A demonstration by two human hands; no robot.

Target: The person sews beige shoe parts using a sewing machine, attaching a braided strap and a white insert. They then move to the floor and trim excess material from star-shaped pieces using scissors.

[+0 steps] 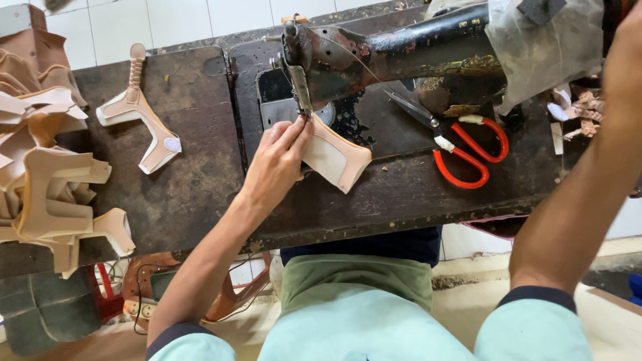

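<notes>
— Tan leather-like shoe upper piece, one item, lying on the bed of the black sewing machine, its upper tip right under the presser foot and needle. How do we log its handling?

— We judge it light and thin: it lies nearly flat, with a pale lining side facing up. Pliant enough to bend, yet with enough body to keep its cut outline. The surface looks smooth, so it may slide on the worn metal plate unless pressed down.

— Grip entry?

— Our left hand rests on the piece's left edge, fingertips pressed together and down on the material just beside the foot. It is a flat hold, not a lift. Our right hand is out of frame; only the right forearm shows, raised toward the machine's far end, so we cannot tell how that hand stands.

— Best place to take hold?

— In our judgement, the broad lower lobe toward us or the left edge, well clear of the needle. Pinching the narrow tip would bring fingers too close to the foot.

— Other items on the bench?

— One strap-shaped upper with a white patch, lying apart on the dark wooden table. A heap of matching tan cut pieces at the left end. Red-handled scissors to the right of the machine bed, well apart from the workpiece. A clear plastic wrap covers the machine's right part.
</notes>
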